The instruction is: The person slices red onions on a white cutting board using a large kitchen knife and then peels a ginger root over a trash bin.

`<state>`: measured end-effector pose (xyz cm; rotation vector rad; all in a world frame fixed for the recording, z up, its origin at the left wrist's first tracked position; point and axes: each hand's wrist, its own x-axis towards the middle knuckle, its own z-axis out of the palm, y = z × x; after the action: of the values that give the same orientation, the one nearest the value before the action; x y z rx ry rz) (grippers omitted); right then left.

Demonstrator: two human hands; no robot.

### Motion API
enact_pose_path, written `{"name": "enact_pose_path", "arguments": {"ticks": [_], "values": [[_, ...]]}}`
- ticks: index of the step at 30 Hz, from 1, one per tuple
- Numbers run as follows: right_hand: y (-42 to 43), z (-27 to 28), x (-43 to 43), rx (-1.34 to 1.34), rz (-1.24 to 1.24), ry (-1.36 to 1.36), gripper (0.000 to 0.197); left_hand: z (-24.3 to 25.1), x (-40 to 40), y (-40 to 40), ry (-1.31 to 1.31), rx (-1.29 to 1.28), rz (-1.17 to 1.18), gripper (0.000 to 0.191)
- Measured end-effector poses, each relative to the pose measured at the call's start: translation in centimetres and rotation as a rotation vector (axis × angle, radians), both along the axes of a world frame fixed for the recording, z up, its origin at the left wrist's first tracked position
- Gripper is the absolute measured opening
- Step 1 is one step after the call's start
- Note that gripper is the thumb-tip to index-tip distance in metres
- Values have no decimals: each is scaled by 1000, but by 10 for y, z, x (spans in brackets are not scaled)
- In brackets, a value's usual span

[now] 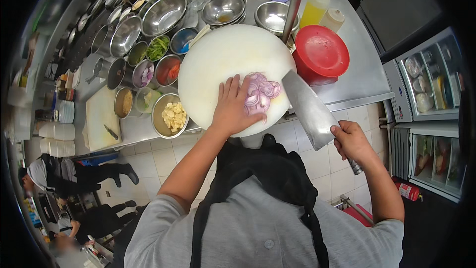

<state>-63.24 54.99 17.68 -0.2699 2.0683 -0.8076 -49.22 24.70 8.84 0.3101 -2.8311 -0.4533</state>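
Note:
Sliced red onion (260, 93) lies in a loose pile on a round white cutting board (227, 52). My left hand (234, 104) rests flat beside the pile, its thumb and index finger bordering the slices, partly covering them. In my right hand (351, 139) is a broad-bladed cleaver (308, 109), gripped by its handle. The blade is just off the board's right edge, its far corner close to the rim. A red plastic lid or plate (322, 50) sits on a red container (316, 76) beyond the cleaver.
At left stand a steel bowl of pale chopped pieces (174, 116), a container of green strips (158, 48) and one of red pieces (169, 70). A metal post (295, 5) rises behind the board. A small knife (111, 132) lies on another board (102, 113). Two people are at lower left.

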Motion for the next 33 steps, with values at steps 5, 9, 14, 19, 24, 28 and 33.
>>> {"name": "enact_pose_path", "arguments": {"ticks": [5,9,14,19,24,28,33], "values": [[-3,-25,22,-73,-184,-248,28,-18,-2,-9,61,222,47,83],[-21,-36,57,-88,-187,-288,27,-4,-4,2,63,208,49,92],[-72,-45,104,-159,-248,-303,30,-5,-7,12,186,162,-58,89],[-99,-42,127,-176,-244,-301,31,-25,-7,8,368,378,146,44],[-112,-42,158,-194,-252,-262,30,-26,-1,1,545,472,71,31],[-115,-41,178,-243,-334,-233,27,-22,0,2,608,492,-10,27],[-137,-28,191,-245,-281,-93,25,18,27,-27,744,455,21,26]]}}
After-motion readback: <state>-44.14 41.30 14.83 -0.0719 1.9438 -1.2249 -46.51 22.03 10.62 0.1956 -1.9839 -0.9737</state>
